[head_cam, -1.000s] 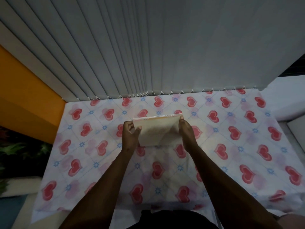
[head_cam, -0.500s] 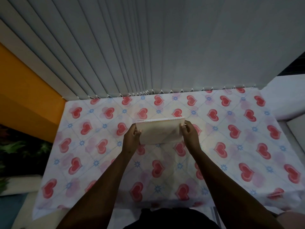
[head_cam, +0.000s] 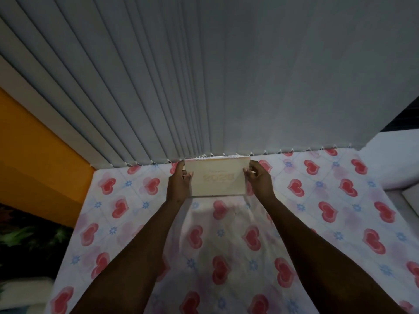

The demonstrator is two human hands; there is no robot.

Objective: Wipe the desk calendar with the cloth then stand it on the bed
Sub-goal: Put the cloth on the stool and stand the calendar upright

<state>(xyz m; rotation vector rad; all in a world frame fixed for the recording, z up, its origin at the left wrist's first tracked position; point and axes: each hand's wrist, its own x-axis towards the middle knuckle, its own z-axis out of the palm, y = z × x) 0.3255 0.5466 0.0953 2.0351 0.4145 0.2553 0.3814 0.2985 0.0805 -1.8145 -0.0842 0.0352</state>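
Observation:
The desk calendar [head_cam: 217,177] is a pale cream card with a white spiral binding along its top edge and faint year digits on its face. It is upright over the far part of the bed [head_cam: 340,223], which has a white sheet printed with red hearts. My left hand [head_cam: 179,184] grips the calendar's left edge and my right hand [head_cam: 258,180] grips its right edge. Whether its lower edge touches the sheet, I cannot tell. No cloth is in view.
Grey vertical blinds [head_cam: 204,75] hang right behind the calendar, at the bed's far edge. An orange wall [head_cam: 34,155] runs along the left. A white ledge [head_cam: 396,159] borders the bed on the right. Dark plants [head_cam: 27,236] show at the lower left.
Both hands have carried the calendar away from me, toward the blinds at the bed's far edge. Its front face with the year digits has come into view.

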